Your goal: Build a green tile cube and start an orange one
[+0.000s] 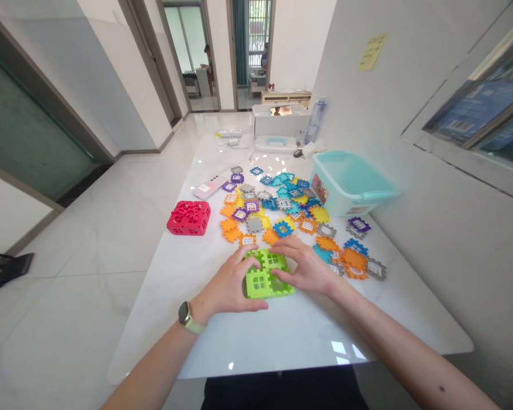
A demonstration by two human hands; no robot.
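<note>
A lime-green block of interlocking window tiles (259, 283) lies flat on the white table (222, 341) in front of me. My left hand (233, 282) wraps its left side, thumb along the near edge and fingers on top. From the right, my right hand (301, 265) grips the far right part, its fingers over the far edge and its thumb on the top face. Just beyond my hands spreads a pile of loose toothed tiles in orange, yellow, blue, purple and grey, among them a blue window tile (283, 229). To the left sits a red tile box (189, 218).
A turquoise bin (346, 182) stands at the right by the wall. A pink phone (210, 187) lies left of the pile. Toward the back are a white box (277, 122), a clear bottle (315, 121) and keys (298, 151). More tiles (354, 259) lie near my right forearm.
</note>
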